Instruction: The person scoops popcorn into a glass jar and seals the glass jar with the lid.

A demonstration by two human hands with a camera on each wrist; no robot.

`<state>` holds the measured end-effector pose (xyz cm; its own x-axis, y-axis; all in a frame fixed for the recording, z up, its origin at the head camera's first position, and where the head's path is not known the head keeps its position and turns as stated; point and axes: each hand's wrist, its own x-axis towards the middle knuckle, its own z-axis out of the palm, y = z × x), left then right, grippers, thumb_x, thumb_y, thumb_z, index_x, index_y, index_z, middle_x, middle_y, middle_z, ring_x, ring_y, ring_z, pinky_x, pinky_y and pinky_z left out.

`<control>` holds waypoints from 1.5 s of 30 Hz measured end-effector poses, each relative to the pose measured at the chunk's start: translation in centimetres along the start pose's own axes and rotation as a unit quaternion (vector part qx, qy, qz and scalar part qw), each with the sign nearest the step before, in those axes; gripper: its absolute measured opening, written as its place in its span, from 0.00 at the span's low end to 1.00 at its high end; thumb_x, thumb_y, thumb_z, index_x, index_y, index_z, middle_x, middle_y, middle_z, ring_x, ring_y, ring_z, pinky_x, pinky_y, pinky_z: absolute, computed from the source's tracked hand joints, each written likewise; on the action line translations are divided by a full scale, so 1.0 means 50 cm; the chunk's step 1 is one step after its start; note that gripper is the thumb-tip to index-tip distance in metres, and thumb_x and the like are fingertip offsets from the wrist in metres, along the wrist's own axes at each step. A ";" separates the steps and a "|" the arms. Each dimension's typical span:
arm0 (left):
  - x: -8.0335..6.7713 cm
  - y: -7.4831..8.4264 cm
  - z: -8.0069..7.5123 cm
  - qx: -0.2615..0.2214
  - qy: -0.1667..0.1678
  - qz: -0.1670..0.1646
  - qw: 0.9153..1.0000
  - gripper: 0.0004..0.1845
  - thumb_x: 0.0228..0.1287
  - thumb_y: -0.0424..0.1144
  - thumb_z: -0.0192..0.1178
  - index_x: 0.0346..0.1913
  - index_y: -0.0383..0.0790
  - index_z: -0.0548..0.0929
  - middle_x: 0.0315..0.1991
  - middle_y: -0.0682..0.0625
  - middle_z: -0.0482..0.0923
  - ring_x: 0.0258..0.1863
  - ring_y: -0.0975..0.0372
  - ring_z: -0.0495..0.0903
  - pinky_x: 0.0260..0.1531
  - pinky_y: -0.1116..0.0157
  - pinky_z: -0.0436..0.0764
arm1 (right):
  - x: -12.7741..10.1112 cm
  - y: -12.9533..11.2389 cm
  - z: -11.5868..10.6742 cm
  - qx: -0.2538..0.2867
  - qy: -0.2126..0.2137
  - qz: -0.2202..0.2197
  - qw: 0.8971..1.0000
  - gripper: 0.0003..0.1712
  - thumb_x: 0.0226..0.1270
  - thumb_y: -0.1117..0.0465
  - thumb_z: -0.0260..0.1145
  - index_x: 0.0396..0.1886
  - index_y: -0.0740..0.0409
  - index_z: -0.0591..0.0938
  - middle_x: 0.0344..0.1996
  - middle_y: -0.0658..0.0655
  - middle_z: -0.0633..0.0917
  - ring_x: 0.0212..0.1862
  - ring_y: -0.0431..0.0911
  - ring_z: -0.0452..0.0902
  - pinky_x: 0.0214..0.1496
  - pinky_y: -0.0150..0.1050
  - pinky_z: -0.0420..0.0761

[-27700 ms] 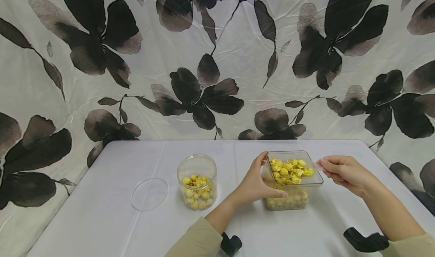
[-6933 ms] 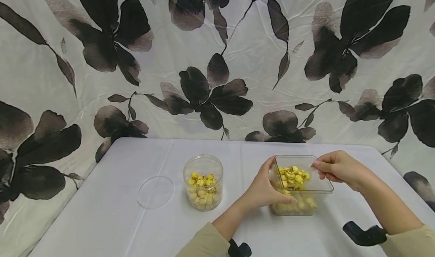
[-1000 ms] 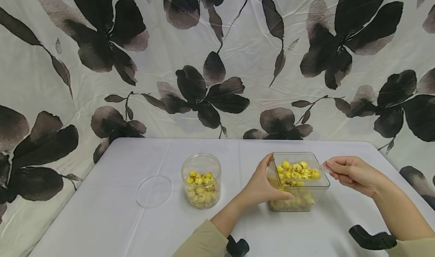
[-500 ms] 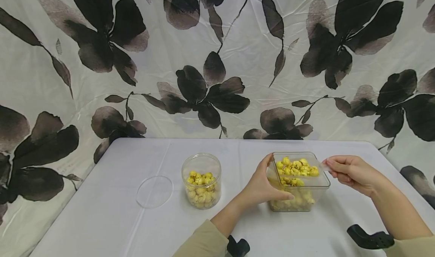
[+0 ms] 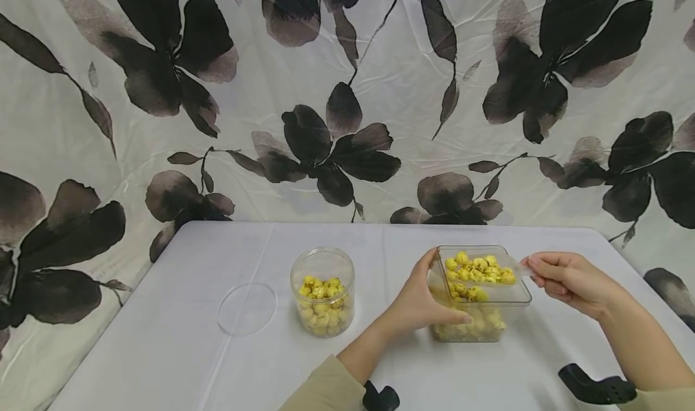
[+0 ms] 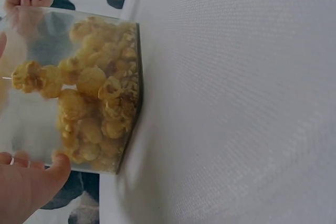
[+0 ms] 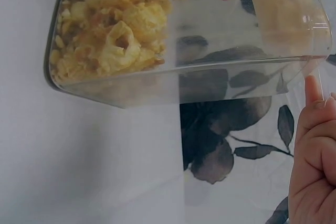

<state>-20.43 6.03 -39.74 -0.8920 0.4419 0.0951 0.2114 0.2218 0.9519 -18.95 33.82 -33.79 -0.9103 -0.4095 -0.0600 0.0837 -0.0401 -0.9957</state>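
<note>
White table [image 5: 179, 363] before a cloth with dark flowers: two hands at a clear square container of yellow popcorn.

Head view: the left hand [image 5: 418, 302] curls around the left wall of the square container [image 5: 483, 329], right of table centre; the right hand [image 5: 564, 278] pinches the handle of a clear scoop [image 5: 480, 272], loaded with popcorn, over its mouth. A round jar [image 5: 323, 299] and round lid [image 5: 247, 308] stand to the left. I judge the plastic light, stiff and slippery, the popcorn fragile; hold the walls.
Left wrist view: only here the popcorn [image 6: 97, 119] shows heaped against the bottom.
Right wrist view: curled fingers [image 7: 315, 156] beside the wall; the scoop is not visible.
</note>
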 end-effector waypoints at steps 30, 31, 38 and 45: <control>-0.003 0.006 -0.005 0.024 -0.008 0.001 1.000 0.65 0.33 0.45 0.80 0.74 0.52 0.46 0.71 0.56 0.50 0.69 0.62 0.52 0.64 0.55 0.57 | 0.004 -0.029 -0.004 0.033 -0.031 -0.024 0.999 0.20 0.74 0.70 0.45 0.38 0.56 0.84 0.24 0.49 0.77 0.19 0.43 0.45 0.19 0.33 0.45; -0.003 0.006 -0.004 0.022 -0.010 -0.001 1.000 0.65 0.33 0.45 0.80 0.74 0.53 0.45 0.71 0.56 0.49 0.69 0.62 0.51 0.65 0.55 0.56 | 0.002 -0.030 -0.004 0.033 -0.030 -0.023 0.999 0.20 0.74 0.70 0.45 0.38 0.57 0.85 0.24 0.49 0.77 0.19 0.43 0.45 0.19 0.33 0.45; -0.010 0.004 -0.007 0.013 -0.028 -0.001 1.000 0.65 0.36 0.44 0.78 0.74 0.54 0.42 0.72 0.55 0.46 0.70 0.60 0.49 0.64 0.51 0.56 | 0.002 -0.041 -0.004 0.029 -0.040 -0.021 0.999 0.19 0.74 0.69 0.45 0.39 0.57 0.84 0.25 0.49 0.77 0.19 0.43 0.46 0.19 0.33 0.46; -0.018 0.006 -0.020 -0.005 -0.036 -0.001 0.999 0.64 0.38 0.43 0.78 0.74 0.56 0.42 0.72 0.59 0.45 0.70 0.62 0.47 0.64 0.51 0.56 | 0.004 -0.047 -0.003 0.040 -0.052 -0.029 0.997 0.20 0.74 0.70 0.43 0.40 0.58 0.84 0.25 0.50 0.77 0.19 0.43 0.46 0.19 0.33 0.45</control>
<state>-19.98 4.82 -39.25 -0.8615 0.5027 0.0717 0.2045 0.2142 0.9551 -19.38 33.97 -31.45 -0.8684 -0.4958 0.0096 0.0673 -0.1370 -0.9883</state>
